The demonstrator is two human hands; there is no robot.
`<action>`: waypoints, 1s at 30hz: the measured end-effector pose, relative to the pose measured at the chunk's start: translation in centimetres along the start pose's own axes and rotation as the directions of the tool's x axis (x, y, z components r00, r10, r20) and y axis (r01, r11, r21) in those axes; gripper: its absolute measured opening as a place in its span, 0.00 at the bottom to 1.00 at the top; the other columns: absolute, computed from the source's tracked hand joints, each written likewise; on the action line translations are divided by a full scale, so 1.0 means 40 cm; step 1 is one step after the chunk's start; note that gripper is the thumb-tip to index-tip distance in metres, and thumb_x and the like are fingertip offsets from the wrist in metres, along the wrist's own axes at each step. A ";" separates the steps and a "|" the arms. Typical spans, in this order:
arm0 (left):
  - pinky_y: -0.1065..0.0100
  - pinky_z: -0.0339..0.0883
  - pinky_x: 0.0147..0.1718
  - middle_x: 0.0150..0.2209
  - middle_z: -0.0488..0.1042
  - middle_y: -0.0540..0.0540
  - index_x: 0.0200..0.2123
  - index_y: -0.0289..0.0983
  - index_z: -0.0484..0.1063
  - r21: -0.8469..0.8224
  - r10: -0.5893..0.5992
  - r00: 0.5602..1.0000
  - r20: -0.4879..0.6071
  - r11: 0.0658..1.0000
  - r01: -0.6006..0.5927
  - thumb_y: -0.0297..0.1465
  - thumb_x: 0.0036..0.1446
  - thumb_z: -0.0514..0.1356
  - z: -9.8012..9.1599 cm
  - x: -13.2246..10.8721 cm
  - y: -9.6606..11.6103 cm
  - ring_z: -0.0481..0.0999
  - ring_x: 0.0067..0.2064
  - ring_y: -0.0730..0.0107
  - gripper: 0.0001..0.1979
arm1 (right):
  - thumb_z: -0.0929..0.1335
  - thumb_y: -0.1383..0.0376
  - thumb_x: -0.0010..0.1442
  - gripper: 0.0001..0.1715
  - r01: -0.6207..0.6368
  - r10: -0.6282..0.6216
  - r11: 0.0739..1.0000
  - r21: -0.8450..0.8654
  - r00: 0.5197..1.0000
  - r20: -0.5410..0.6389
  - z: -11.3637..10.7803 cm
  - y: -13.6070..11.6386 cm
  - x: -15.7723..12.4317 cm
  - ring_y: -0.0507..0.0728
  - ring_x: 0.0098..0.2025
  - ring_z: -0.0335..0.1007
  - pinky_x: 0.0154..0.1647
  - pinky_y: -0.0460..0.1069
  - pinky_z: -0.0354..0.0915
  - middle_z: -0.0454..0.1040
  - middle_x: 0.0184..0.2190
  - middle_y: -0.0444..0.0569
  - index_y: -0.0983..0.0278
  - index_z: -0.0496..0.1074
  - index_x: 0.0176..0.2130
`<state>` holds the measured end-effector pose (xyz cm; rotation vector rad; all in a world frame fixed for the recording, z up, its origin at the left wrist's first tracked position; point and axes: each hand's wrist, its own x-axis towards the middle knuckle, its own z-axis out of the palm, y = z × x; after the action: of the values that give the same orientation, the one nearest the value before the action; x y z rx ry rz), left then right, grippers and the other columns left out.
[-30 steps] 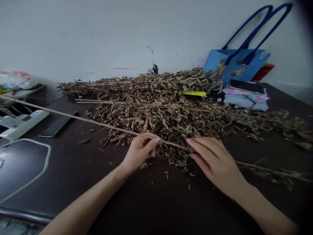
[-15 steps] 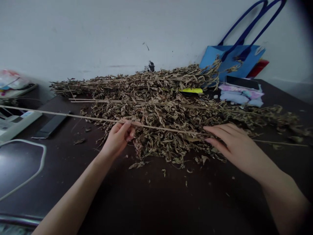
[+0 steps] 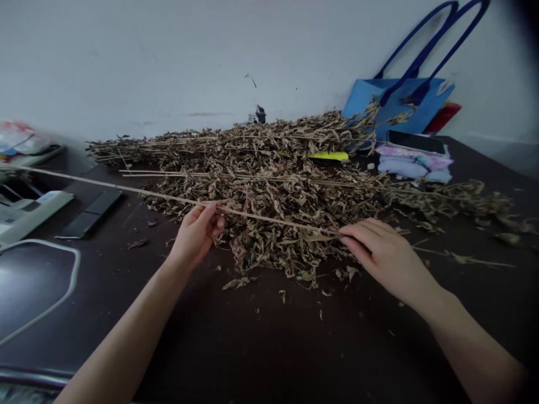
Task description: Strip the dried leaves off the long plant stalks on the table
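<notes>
A long, thin dried plant stem (image 3: 278,220) slants across the view, from the left edge down to the right. My left hand (image 3: 196,233) is closed on it near the middle, thumb on top. Farther right, my right hand (image 3: 379,252) pinches the same stem between thumb and fingers. Past that hand, a thin end with a few leaves (image 3: 467,259) reaches out over the table. Beneath and behind the stem lies a heap of dry, curled brown leaves (image 3: 273,252). More leafy dried stalks (image 3: 236,137) are stacked behind it, against the wall.
On the dark table (image 3: 269,348), a black flat device (image 3: 90,214) and a white cable (image 3: 76,264) lie left. A blue bag (image 3: 400,106) leans on the wall at the back right, by a phone (image 3: 415,142) on folded cloth (image 3: 416,167). Something yellow (image 3: 330,156) pokes from the leaves.
My right hand has moved left along the stem and closed on it. The left hand shifted slightly left, and the stem's left end has risen while its right end dropped.
</notes>
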<state>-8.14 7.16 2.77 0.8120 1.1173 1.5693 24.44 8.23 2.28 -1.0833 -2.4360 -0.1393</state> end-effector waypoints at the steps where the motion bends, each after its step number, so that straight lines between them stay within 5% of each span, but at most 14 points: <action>1: 0.80 0.56 0.17 0.26 0.71 0.48 0.30 0.31 0.70 -0.009 -0.004 1.000 0.001 1.000 0.004 0.27 0.54 0.59 0.001 -0.002 0.000 0.65 0.22 0.81 0.04 | 0.61 0.65 0.63 0.09 0.009 -0.009 1.000 0.009 1.000 -0.006 0.004 -0.007 0.001 0.55 0.39 0.65 0.43 0.51 0.62 0.72 0.34 0.49 0.65 0.68 0.40; 9: 0.79 0.59 0.17 0.33 0.76 0.45 0.41 0.31 0.69 -0.006 -0.039 0.994 0.104 0.999 0.039 0.27 0.53 0.60 0.033 -0.029 -0.025 0.68 0.21 0.82 0.11 | 0.61 0.67 0.63 0.07 0.024 -0.023 0.999 0.040 0.999 -0.029 0.027 -0.025 -0.007 0.54 0.36 0.67 0.37 0.49 0.64 0.71 0.33 0.48 0.66 0.68 0.39; 17: 0.77 0.64 0.21 0.39 0.76 0.39 0.45 0.31 0.65 0.042 -0.170 0.953 0.250 0.985 0.165 0.27 0.57 0.59 0.118 -0.076 -0.039 0.71 0.24 0.80 0.12 | 0.62 0.67 0.62 0.07 -0.020 0.024 0.999 0.044 0.995 -0.098 0.031 -0.037 -0.002 0.54 0.37 0.66 0.38 0.50 0.64 0.71 0.33 0.49 0.66 0.68 0.39; 24: 0.77 0.63 0.21 0.37 0.75 0.44 0.40 0.32 0.70 0.008 -0.234 0.910 0.343 0.969 0.246 0.31 0.56 0.60 0.172 -0.078 -0.082 0.71 0.25 0.80 0.09 | 0.63 0.69 0.61 0.05 -0.018 0.023 0.999 0.035 0.986 -0.163 0.036 -0.055 0.001 0.55 0.35 0.65 0.38 0.50 0.63 0.70 0.31 0.49 0.66 0.68 0.38; 30: 0.76 0.60 0.21 0.33 0.73 0.47 0.38 0.33 0.72 0.148 -0.282 0.863 0.420 0.959 0.241 0.34 0.55 0.60 0.200 -0.088 -0.110 0.69 0.24 0.81 0.11 | 0.63 0.69 0.61 0.05 -0.032 0.041 0.998 0.055 0.984 -0.175 0.039 -0.062 0.000 0.55 0.35 0.64 0.38 0.50 0.63 0.70 0.31 0.49 0.66 0.68 0.38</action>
<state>1.53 6.20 1.53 0.9713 0.9239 1.0448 22.06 6.96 1.15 -1.0464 -2.2494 -0.1518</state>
